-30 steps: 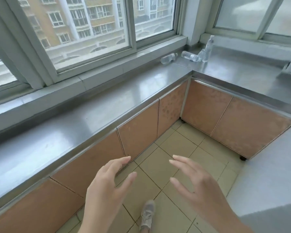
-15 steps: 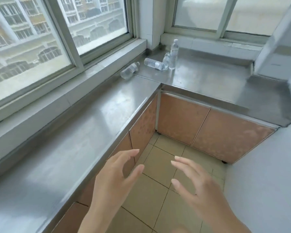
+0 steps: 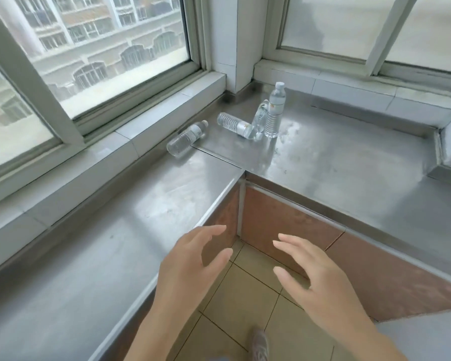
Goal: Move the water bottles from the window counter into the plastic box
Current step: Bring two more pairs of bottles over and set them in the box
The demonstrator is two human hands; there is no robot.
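Several clear water bottles rest in the corner of the steel window counter (image 3: pixel 323 162). One bottle (image 3: pixel 274 110) stands upright. A second bottle (image 3: pixel 236 125) lies on its side beside it, and a third bottle (image 3: pixel 261 116) leans between them. Another bottle (image 3: pixel 186 138) lies alone to the left by the sill. My left hand (image 3: pixel 190 269) and my right hand (image 3: pixel 315 280) hover over the floor in front of the counter's inner corner, fingers spread, holding nothing, well short of the bottles. No plastic box is in view.
Windows (image 3: pixel 102 48) run along the back of both counter runs, with a tiled pillar (image 3: pixel 231 35) at the corner. Brown cabinet doors (image 3: pixel 284 225) sit under the counter. A shoe (image 3: pixel 259 345) shows on the tiled floor below.
The view has moved closer to the corner, so the bottles appear nearer and more central. Both hands stay open and raised in the same pose.
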